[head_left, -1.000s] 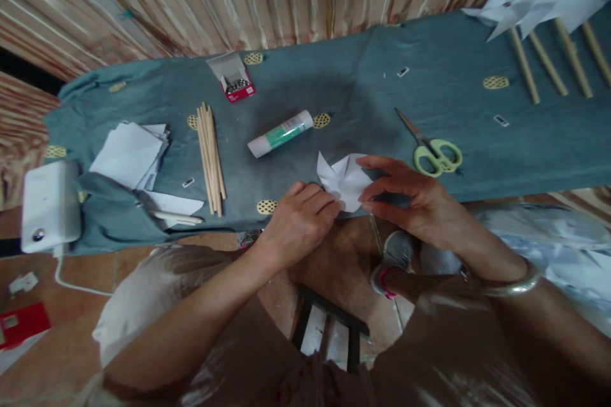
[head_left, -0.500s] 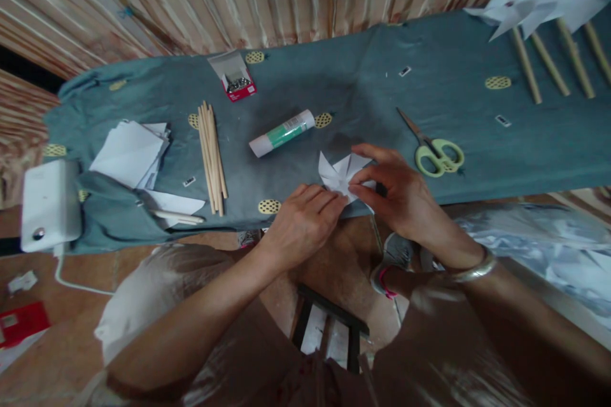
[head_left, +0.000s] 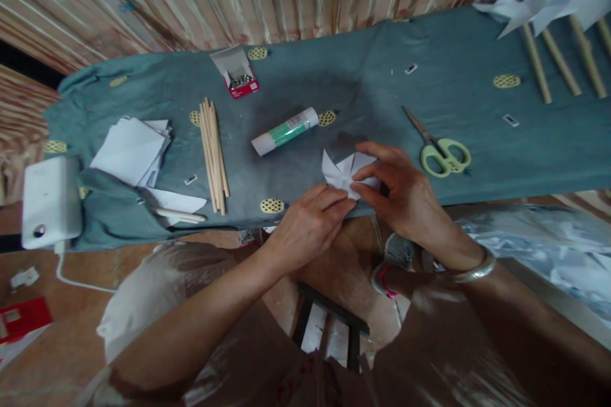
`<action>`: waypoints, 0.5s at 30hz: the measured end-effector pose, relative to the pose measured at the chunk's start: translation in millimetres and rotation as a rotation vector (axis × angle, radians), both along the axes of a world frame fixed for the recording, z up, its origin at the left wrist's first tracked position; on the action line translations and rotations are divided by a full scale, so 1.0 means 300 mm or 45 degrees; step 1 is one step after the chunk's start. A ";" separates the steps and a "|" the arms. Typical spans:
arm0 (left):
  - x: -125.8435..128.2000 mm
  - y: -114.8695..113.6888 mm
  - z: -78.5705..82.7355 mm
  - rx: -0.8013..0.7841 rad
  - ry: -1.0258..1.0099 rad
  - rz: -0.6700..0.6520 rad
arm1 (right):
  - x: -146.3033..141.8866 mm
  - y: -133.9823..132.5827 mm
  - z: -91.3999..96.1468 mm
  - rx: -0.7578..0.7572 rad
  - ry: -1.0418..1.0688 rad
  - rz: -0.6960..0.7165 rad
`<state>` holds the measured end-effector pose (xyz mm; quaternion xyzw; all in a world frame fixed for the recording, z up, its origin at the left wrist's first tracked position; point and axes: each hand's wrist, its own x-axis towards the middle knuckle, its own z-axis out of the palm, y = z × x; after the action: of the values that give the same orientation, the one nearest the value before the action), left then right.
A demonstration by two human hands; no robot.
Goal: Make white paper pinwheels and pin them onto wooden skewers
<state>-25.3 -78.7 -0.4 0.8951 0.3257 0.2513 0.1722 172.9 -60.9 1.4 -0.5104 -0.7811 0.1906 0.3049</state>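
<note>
A white paper pinwheel (head_left: 342,172) lies at the table's near edge, its blades folded in toward the middle. My left hand (head_left: 312,219) grips its lower left side, fingers closed over the paper edge. My right hand (head_left: 394,187) pinches near the pinwheel's centre with thumb and fingertips, hiding its right part. Beyond the hands lies a green and white glue stick (head_left: 286,131). Scissors with light green handles (head_left: 442,152) rest to the right of my right hand.
Thin wooden sticks (head_left: 214,156) and a stack of white paper (head_left: 128,149) lie left. An open red box (head_left: 241,84) of small metal pieces sits behind. Finished paper pinwheels (head_left: 520,3) on sticks lie far right. A white device (head_left: 51,200) with a cable stands at the left edge.
The view has shifted slightly, so things on the table appear a little further right. Both hands stay on the pinwheel with nearly the same hold.
</note>
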 end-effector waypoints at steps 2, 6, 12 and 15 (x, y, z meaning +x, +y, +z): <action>0.001 -0.001 -0.001 -0.027 -0.025 -0.001 | 0.005 -0.002 -0.001 0.010 0.016 -0.008; 0.000 -0.001 0.000 -0.103 -0.075 0.006 | 0.013 -0.009 -0.001 -0.003 0.029 0.004; 0.000 0.004 -0.002 -0.162 -0.155 0.030 | 0.016 -0.019 0.010 -0.005 -0.005 0.029; -0.001 0.006 -0.003 -0.227 -0.196 0.039 | 0.016 -0.020 0.013 0.011 -0.005 0.032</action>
<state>-25.5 -76.9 -1.4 0.8492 0.3461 0.2917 0.2719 177.6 -66.9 5.1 -0.4997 -0.7889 0.1899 0.3032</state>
